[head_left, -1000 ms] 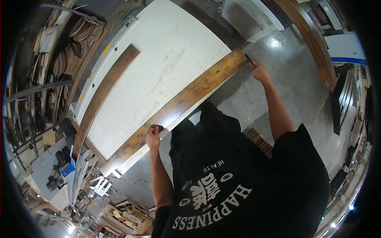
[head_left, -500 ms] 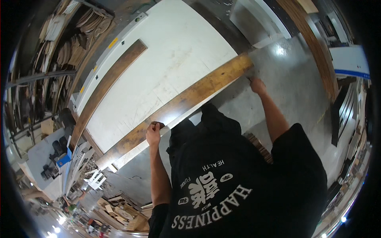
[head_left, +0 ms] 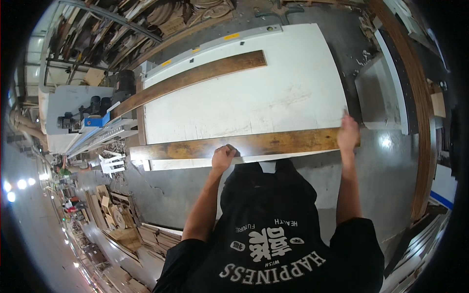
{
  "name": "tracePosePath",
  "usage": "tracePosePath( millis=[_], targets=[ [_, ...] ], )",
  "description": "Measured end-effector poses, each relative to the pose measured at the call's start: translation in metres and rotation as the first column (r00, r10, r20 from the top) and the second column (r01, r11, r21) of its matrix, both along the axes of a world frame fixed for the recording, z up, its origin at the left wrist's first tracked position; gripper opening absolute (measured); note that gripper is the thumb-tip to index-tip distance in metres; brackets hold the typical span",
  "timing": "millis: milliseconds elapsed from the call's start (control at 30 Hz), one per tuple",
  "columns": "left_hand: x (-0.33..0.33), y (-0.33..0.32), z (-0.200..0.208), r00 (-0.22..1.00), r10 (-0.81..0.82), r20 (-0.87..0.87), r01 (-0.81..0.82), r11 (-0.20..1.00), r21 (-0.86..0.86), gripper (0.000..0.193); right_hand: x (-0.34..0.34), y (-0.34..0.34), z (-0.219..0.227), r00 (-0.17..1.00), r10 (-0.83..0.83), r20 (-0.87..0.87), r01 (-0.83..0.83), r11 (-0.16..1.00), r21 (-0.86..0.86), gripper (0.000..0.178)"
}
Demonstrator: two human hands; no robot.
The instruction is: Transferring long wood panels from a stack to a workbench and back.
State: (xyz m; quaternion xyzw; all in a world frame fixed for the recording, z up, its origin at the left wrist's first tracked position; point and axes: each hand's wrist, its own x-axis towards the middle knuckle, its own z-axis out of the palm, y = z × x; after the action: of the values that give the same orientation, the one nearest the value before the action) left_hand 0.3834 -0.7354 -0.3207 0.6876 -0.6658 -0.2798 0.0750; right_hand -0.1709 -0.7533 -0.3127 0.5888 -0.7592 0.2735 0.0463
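A long brown wooden board (head_left: 278, 142) with a mottled, glossy face lies along the near edge of a white tabletop (head_left: 293, 93). My left hand (head_left: 223, 157) rests at its near edge, left of the middle, fingers curled and closed. A dark patch beside those fingers could be a shadow or a small object. Over the board's right end is my right hand (head_left: 348, 133), closed on a small thin tool (head_left: 345, 112) that sticks up past the fingers; its kind is too small to tell. A second brown board (head_left: 195, 78) lies farther back, reaching left off the tabletop.
A grey metal rail (head_left: 210, 44) with yellow marks runs along the tabletop's far edge. Motors and a blue part (head_left: 95, 121) stand at the left. Racks of wood offcuts (head_left: 132, 44) fill the far left. A long brown beam (head_left: 425, 146) stands at the right.
My view has turned, so the boards now lie more level across it. My right hand has moved from beside the board's right end to over it. My left hand stays at the near edge.
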Motion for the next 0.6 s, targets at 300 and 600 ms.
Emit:
tracePosePath(
  millis=[300, 600],
  targets=[
    [0.006, 0.007, -0.003, 0.999, 0.028, -0.033, -0.027, 0.999, 0.038, 0.027, 0.075, -0.107, -0.040, 0.951, 0.310, -0.022, -0.303, 0.939, 0.161, 0.046],
    [0.025, 0.010, -0.003, 0.997, 0.009, -0.081, 0.000, 0.994, 0.109, 0.035, 0.113, -0.066, -0.045, 0.960, 0.170, -0.223, -0.122, 0.970, 0.212, 0.062]
  ],
)
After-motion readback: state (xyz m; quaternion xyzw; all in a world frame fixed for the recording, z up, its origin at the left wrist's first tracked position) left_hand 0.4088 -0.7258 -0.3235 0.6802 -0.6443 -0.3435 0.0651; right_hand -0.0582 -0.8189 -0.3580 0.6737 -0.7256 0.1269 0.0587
